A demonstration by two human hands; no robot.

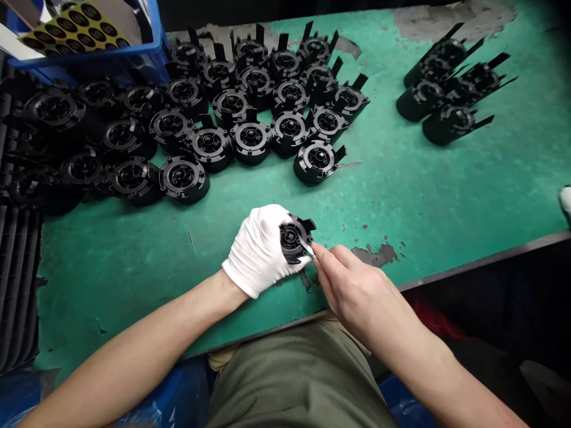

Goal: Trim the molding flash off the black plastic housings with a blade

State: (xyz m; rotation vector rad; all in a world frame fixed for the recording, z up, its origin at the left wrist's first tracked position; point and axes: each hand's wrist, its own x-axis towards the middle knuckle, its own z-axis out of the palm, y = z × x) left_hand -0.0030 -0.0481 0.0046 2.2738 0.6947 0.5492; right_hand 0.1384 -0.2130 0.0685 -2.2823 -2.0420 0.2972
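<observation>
My left hand (pixel 263 249), in a white glove, is wrapped round a round black plastic part (pixel 291 238) above the green table (pixel 187 244). The part's ringed face is turned up, with tabs at its edge. My bare right hand (pixel 343 270) pinches a thin metal tool (pixel 307 246), whose tip lies over the part's face. Whether the tip touches the part cannot be made out.
Many similar black parts (pixel 252 139) stand at the back left, with a smaller group (pixel 450 122) at the back right. A blue crate (pixel 102 62) holds a yellow sticker sheet (pixel 74 30). Black slatted trays (pixel 18 285) lie far left. A white-gloved hand may show at the right edge.
</observation>
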